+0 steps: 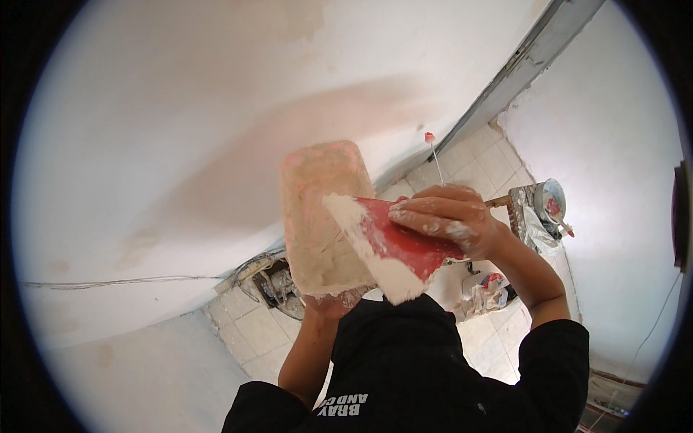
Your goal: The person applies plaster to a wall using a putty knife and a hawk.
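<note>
My left hand [336, 302] is under the near end of a shallow rectangular tray [288, 209] coated with beige plaster, and supports it. Most of its fingers are hidden beneath the tray. With my right hand [453, 222] I grip a wide red spreader [393, 234], fingers across its face. A thick band of wet-looking plaster [398, 280] lies along the spreader's edge. That edge is tilted over the tray's right side, its upper corner overlapping the tray; whether they touch, I cannot tell.
A pale wall [216, 94] with a darker patch rises ahead. Cables [130, 281] cross it low on the left, near a cluttered container [278, 285]. At right, a bucket [552, 195] stands on a support. A red-tipped rod [431, 138] stands near the wall above the tiled floor [249, 332].
</note>
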Available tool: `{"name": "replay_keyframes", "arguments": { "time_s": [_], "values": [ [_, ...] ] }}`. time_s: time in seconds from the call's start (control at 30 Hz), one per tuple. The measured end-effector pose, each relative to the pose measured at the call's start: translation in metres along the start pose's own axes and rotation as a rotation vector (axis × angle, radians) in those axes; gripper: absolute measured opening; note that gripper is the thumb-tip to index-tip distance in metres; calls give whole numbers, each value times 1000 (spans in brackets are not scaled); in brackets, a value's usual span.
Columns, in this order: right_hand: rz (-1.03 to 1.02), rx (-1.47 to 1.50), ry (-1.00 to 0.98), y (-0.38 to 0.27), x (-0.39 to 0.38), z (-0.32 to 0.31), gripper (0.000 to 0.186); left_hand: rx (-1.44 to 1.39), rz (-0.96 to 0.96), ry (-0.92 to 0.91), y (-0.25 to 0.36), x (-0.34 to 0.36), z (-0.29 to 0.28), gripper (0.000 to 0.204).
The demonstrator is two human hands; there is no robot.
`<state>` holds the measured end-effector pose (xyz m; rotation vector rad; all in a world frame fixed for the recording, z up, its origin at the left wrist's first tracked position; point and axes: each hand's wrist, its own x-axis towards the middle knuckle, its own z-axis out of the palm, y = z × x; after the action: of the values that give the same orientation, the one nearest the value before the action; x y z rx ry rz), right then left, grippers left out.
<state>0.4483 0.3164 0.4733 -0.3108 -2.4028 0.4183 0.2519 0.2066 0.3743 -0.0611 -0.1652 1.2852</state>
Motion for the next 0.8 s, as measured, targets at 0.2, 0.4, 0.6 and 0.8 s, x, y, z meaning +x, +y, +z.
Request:
{"name": "replay_keyframes", "arguments": {
  "time_s": [0.2,0.4,0.6,0.8],
  "values": [
    [-112,-354,-176,-9,-1,-4,45,-56,112,35,-16,8,8,73],
    [-140,-316,-280,-8,1,-16,40,-31,84,21,-22,9,5,72],
    [-181,-263,-264,-7,-9,-21,50,-6,82,12,-22,5,-1,72],
    [-177,-271,-318,-15,-8,-29,45,19,65,-4,-24,-1,-8,71]
  ]
}}
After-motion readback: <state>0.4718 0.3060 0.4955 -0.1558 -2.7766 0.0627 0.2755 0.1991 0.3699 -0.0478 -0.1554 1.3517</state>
